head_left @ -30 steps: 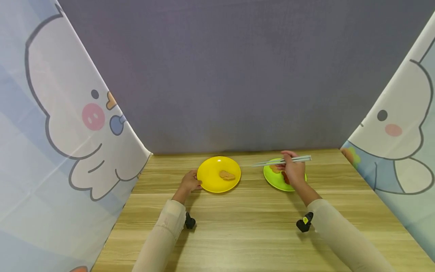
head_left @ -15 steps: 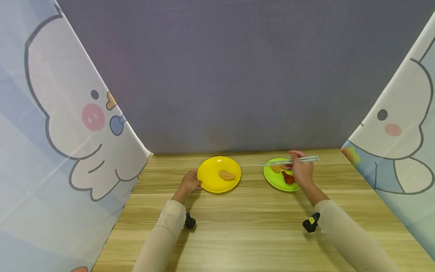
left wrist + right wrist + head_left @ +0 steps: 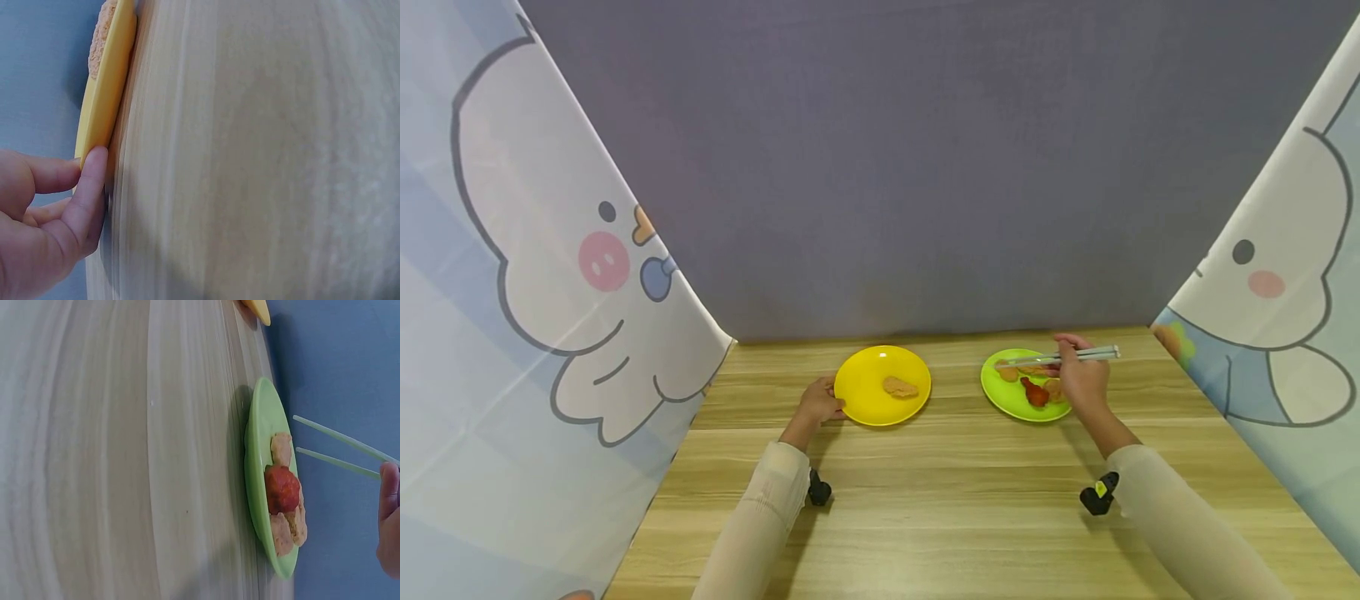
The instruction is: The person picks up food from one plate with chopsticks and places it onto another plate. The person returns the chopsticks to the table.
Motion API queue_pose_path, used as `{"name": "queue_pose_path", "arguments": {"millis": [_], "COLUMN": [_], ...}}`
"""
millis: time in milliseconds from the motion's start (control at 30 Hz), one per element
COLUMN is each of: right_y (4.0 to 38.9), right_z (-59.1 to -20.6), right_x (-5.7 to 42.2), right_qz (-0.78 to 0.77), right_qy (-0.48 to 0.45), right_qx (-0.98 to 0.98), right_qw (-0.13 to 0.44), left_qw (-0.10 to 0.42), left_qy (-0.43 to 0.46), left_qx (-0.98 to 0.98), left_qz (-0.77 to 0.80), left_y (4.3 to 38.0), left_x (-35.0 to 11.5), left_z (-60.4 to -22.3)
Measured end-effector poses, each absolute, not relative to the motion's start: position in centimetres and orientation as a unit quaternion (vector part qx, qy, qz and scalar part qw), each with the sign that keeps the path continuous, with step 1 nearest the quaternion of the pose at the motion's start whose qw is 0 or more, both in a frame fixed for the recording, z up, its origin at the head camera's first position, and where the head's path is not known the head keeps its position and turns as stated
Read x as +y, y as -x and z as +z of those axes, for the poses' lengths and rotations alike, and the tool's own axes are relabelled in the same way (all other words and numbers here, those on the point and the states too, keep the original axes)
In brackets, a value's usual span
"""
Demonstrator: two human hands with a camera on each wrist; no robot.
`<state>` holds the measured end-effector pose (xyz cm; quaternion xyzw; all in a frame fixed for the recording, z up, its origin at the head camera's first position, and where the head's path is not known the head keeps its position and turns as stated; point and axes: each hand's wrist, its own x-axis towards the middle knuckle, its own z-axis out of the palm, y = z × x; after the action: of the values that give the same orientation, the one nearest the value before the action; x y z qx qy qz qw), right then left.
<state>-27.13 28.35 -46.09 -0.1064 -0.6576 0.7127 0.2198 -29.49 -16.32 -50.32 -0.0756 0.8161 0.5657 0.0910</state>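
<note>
My left hand (image 3: 821,400) pinches the left rim of a yellow plate (image 3: 865,392), thumb above and fingers beneath in the left wrist view. One tan, bumpy piece that looks like fried chicken (image 3: 900,387) lies on that plate. With my right hand (image 3: 1084,379) I hold a pair of pale chopsticks (image 3: 1093,354), their tips parted over a green plate (image 3: 1011,406). On the green plate rest a red-brown drumstick (image 3: 1035,392) and several tan pieces (image 3: 281,449) around it. Nothing is between the chopstick tips (image 3: 297,450) in the right wrist view.
Both plates stand near the back of a wood-grain table (image 3: 925,517), a gap between them. A grey panel (image 3: 880,167) rises behind, and cartoon-printed panels (image 3: 550,333) flank the table. A black wrist device (image 3: 1099,493) hangs at each sleeve.
My right hand has shifted right with the chopsticks, bringing their tips from left of the green plate to over it and uncovering the drumstick. The left hand and yellow plate stay put.
</note>
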Motion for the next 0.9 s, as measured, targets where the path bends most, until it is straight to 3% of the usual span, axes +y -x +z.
{"name": "queue_pose_path", "arguments": {"millis": [900], "right_y": [27.4], "right_z": [-47.6], "right_x": [28.7], "right_qz": [0.578], "right_qy": [0.070], "right_qx": [-0.778], "right_qw": [0.237], "left_qw": [0.091], "left_qy": [0.080], "left_qx": [0.816], "left_qz": [0.565], "left_y": [29.6], "left_x": [-16.4], "left_z": [-50.7]}}
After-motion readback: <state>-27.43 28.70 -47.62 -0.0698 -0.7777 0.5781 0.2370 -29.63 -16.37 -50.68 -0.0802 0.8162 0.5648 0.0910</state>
